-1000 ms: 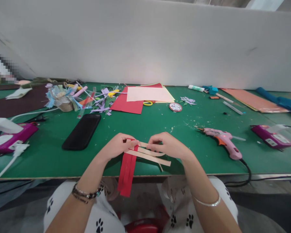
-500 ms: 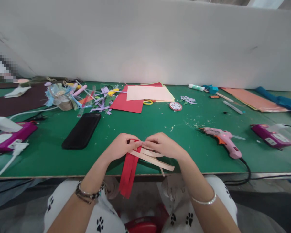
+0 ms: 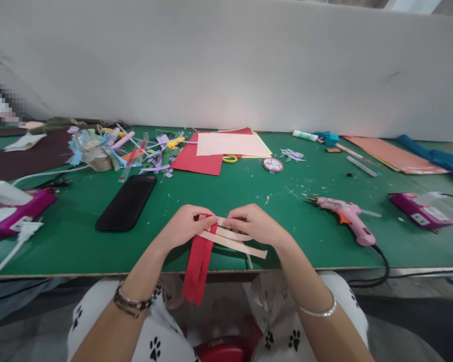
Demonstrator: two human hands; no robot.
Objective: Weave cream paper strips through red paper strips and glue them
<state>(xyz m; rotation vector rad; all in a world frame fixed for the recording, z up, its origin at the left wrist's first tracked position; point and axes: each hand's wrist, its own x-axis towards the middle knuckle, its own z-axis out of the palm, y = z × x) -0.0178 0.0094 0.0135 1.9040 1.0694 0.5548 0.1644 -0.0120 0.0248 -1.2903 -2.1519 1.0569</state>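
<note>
My left hand (image 3: 191, 226) is closed on red paper strips (image 3: 198, 271), pinching their upper end between thumb and fingers. The strips hang down past the table's front edge. Cream paper strips (image 3: 245, 246) cross the red ones near the pinch and stretch out to the right. With thumb and fingertips, my right hand (image 3: 251, 223) grips one cream strip close to the left thumb. The lower cream strips trail loose under my right hand. How the strips interlace is partly hidden by my fingers.
A black phone (image 3: 127, 203) lies left of my hands. To the right rest a pink glue gun (image 3: 342, 211) and a purple power strip (image 3: 421, 210). Behind are coloured paper sheets (image 3: 200, 161), a round clock face (image 3: 273, 165) and paper scraps (image 3: 160, 156).
My hands have moved slightly apart, the left one a little leftward. A short length of cream strip now shows between the fingertips. The red strips have shifted slightly left.
</note>
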